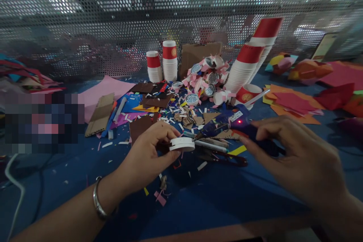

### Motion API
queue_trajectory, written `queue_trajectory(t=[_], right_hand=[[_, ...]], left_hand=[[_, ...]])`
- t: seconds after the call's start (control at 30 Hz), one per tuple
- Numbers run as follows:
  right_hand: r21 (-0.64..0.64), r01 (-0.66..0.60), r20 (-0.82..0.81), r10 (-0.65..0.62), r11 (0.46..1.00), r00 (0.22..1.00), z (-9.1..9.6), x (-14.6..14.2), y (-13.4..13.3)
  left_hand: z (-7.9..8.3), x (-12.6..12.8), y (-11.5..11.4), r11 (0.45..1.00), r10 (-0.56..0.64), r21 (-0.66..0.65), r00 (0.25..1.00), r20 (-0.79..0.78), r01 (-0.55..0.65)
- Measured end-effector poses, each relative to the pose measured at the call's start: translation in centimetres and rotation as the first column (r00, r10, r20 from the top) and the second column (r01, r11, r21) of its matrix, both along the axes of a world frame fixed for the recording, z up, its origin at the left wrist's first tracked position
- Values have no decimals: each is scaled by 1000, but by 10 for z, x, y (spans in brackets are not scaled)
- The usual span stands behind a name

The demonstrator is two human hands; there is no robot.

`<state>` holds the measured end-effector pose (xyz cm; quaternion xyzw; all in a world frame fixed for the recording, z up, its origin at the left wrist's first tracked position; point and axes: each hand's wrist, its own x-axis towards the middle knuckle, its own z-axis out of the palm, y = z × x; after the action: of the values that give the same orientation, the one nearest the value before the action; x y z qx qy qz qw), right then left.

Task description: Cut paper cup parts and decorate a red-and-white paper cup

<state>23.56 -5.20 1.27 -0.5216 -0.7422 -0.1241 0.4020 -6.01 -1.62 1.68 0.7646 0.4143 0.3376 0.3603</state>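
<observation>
My left hand (150, 151) pinches a small white round piece (182, 145), like a cut-off paper cup base, between thumb and fingers. A dark blue hot glue gun (221, 122) with a lit red light is in my right hand (303, 155), fingers wrapped round its handle. The gun's nozzle points left and meets the right edge of the white piece, or nearly so; I cannot tell whether they touch. Below the gun lie a pale pen or marker (211, 146) and dark-handled scissors (241, 162).
Paper scraps cover the blue table (193, 204). Behind them are a heap of small round pieces with pink paper tabs (210, 79), leaning cup stacks (246, 64), and upright cup stacks (169, 60). Cardboard (100, 115) lies left; orange paper (295, 102) lies right. A perforated metal screen (127, 38) stands behind.
</observation>
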Motion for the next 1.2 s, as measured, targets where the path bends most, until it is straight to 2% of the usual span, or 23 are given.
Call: queue_trajectory(t=[0.77, 0.93, 1.03, 1.2], right_hand=[[123, -3, 53, -4, 992, 999, 2, 0, 0], [43, 46, 95, -50, 998, 994, 1, -1, -5], [43, 44, 104, -49, 998, 993, 0, 1, -4], [-43, 190, 80, -186, 981, 979, -4, 17, 6]], left_hand=[[3, 2, -2, 999, 1, -43, 999, 34, 1], [6, 5, -2, 981, 1, -193, 984, 177, 34], [7, 6, -1, 965, 9, -256, 964, 267, 62], [2, 4, 4, 959, 149, -280, 929, 340, -51]])
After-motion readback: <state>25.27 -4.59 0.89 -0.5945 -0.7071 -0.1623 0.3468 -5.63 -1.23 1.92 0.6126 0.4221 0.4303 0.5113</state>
